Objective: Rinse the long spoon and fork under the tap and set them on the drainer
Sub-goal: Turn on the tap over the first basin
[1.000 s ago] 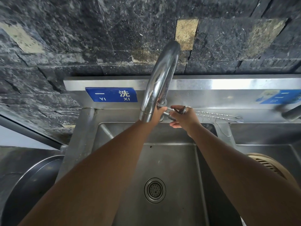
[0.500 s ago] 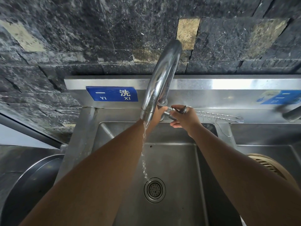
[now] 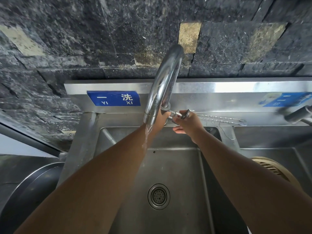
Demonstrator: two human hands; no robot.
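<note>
1. Water now runs from the tap (image 3: 163, 81) in a fuller stream than half a second ago, and a second ago the spout was dry; both hands have stayed at the tap's base.

2. Head view, hands: the right hand (image 3: 187, 123) has its fingers closed on the tap handle (image 3: 177, 114). The left hand (image 3: 161, 119) is wrapped round the base of the tap, partly hidden behind the spout, so how firmly it holds I cannot tell.

3. Head view, utensils: the long spoon (image 3: 217, 117) and the fork (image 3: 224, 122) lie side by side on the steel ledge (image 3: 263, 119) behind the basins, just right of the right hand, their heads pointing right. Neither is held or wet yet.

4. What could go wrong: the stream falls close beside the left forearm into the sink (image 3: 177, 166), so opening the handle further could splash water off the arm. The thin utensils lie close to the ledge's front edge; a careless reach could knock one into a basin.

5. Look of the things: both are slim bright metal with twisted stems; the fork's small tines show at its right end, while the spoon's bowl is too small to make out.
</note>
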